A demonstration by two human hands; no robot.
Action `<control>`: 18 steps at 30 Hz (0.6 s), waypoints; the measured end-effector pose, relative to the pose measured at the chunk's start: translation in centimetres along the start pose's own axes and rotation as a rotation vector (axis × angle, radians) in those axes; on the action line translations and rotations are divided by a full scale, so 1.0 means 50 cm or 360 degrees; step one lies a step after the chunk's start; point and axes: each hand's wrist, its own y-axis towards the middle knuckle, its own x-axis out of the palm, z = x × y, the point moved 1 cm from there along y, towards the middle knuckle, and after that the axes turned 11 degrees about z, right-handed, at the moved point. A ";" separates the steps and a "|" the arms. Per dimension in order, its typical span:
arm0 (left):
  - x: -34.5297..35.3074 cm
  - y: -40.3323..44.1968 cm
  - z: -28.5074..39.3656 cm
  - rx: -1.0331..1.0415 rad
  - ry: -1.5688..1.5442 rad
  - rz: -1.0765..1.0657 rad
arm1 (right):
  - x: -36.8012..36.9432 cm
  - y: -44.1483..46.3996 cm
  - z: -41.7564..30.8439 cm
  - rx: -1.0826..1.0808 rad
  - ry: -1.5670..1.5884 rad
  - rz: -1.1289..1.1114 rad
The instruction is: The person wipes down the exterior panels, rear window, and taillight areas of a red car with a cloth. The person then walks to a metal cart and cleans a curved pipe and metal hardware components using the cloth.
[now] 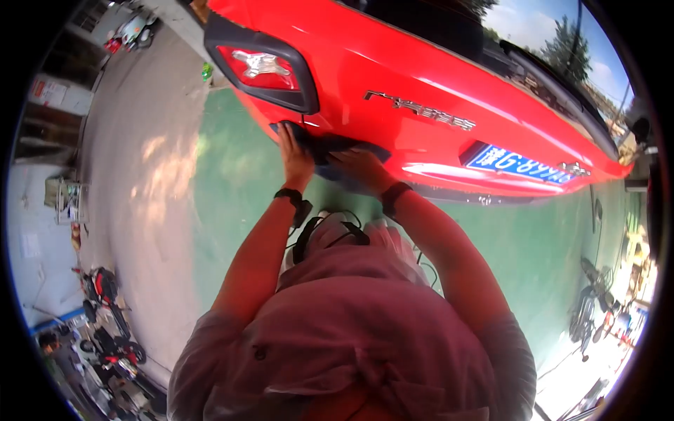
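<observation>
Above the green floor (pixel 477 245): rear of red car (pixel 344 63), dark cloth (pixel 321 145) on its lower edge.
Cloth lies below the tail light (pixel 263 69), left of the number plate (pixel 519 164). Left hand (pixel 296 158): fingers extended, pressing flat on cloth. Right hand (pixel 361 170): also on cloth, just beside; finger spread blurred, cannot tell whether gripping.
</observation>
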 end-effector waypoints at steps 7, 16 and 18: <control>-0.055 0.111 -0.092 0.0304 0.0068 -0.0020 | 0.064 0.104 -0.031 -0.0152 -0.0482 0.0623; -0.008 -0.039 0.015 0.0917 0.0108 -0.0348 | 0.000 -0.285 0.068 0.0154 -0.0801 0.0078; 0.006 -0.079 0.041 0.1161 0.0106 -0.0555 | -0.098 -0.338 0.052 0.0685 -0.0503 -0.0215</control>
